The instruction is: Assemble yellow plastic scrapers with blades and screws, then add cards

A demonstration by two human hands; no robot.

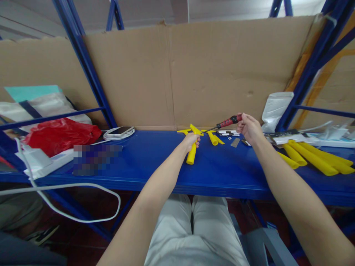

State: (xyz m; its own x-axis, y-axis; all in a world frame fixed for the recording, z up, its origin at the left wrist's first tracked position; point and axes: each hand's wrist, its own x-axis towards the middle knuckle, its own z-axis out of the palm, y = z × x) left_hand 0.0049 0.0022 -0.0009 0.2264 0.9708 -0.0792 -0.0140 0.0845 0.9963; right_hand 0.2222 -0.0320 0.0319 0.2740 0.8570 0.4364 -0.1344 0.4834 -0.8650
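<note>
My left hand (pixel 192 139) is wrapped around the grip of a yellow T-shaped handle (pixel 190 157), which points its crosspiece away from me. A red-and-black screwdriver (pixel 227 122) is in my right hand (pixel 249 127), with the fingers pinched at its butt end. Its shaft slants down to the left, and the tip meets the yellow handle near the crosspiece or ends just beside it; I cannot tell which. More yellow T-shaped pieces (pixel 213 138) lie behind on the table. Between my hands are small metal bits and a flat metal plate (pixel 235 142).
The blue table (pixel 155 159) backs onto a cardboard wall (pixel 133 74). Several yellow handles (pixel 313 157) lie at the right. To the left are a phone (pixel 122 130) on a coiled white cable, a red plastic bag (pixel 61 135) and a white power strip (pixel 52 162).
</note>
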